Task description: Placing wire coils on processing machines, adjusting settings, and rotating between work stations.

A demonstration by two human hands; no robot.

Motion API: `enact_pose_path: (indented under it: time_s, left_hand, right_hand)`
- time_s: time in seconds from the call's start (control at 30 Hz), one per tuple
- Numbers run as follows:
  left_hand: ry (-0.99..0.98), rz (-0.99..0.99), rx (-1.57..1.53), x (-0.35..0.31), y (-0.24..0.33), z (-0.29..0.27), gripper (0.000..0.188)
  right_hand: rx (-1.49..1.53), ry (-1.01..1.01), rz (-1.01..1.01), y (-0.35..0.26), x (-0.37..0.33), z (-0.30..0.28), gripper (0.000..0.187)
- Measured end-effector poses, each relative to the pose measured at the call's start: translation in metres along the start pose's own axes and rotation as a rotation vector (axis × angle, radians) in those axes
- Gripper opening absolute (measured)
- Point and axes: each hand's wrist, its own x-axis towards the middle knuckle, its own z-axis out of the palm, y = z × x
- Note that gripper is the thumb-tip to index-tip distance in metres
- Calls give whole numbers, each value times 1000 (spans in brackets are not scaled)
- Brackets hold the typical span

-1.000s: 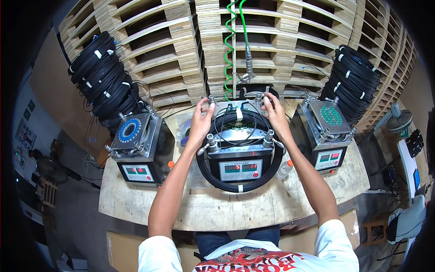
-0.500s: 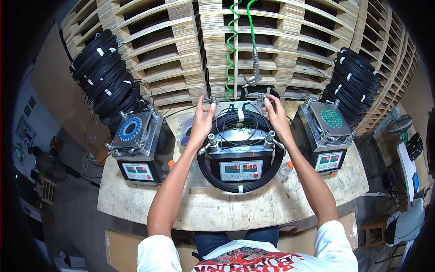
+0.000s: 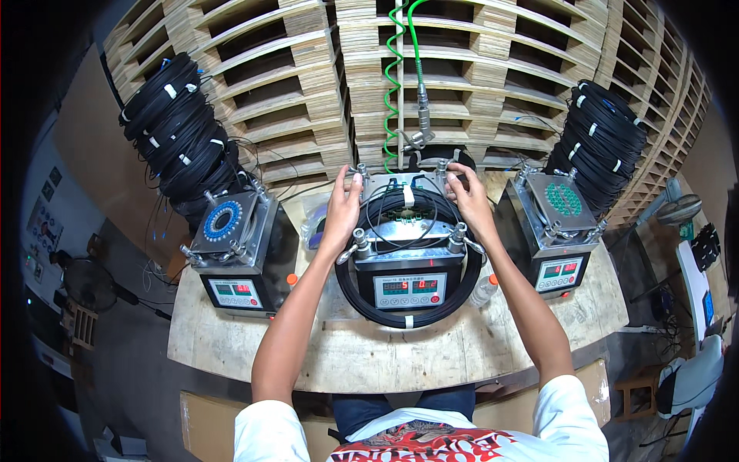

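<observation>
At the middle polishing machine [image 3: 362, 286], both hands work the two rear corner clamps. My left hand [image 3: 341, 212] is closed on the lever of the back left clamp [image 3: 362, 169], thumb on the near side. My right hand [image 3: 469, 204] is likewise closed at the lever of the back right clamp [image 3: 442, 167]; the fingers partly hide it. A black cable coil [image 3: 408, 319] with white ties hangs around the machine, and its thin leads run to green connectors in the top plate. The front left clamp [image 3: 359, 240] and front right clamp [image 3: 459, 235] stand untouched.
Similar machines flank it: a left one [image 3: 231, 246] with a blue connector ring and a right one [image 3: 556, 223] with green connectors. Cable stacks [image 3: 173, 127] [image 3: 596, 135] rise behind. An air gun [image 3: 421, 131] hangs from a green hose. Orange-capped bottles [image 3: 485, 291] stand on the wooden table [image 3: 369, 362].
The air gun has swung slightly left on its hose. Both hands stay at the rear clamps, with small finger shifts. Digits on the machine displays have changed.
</observation>
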Motion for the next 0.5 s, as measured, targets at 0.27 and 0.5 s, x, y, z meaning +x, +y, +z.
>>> enact_pose_path:
  time_s: [0.27, 0.5]
  left_hand:
    - [8, 37, -47, -3, 5, 0, 65]
    - [23, 9, -16, -3, 6, 0, 62]
  right_hand:
    - [-40, 94, -74, 4, 0, 5, 36]
    - [-66, 81, -57, 5, 1, 0, 36]
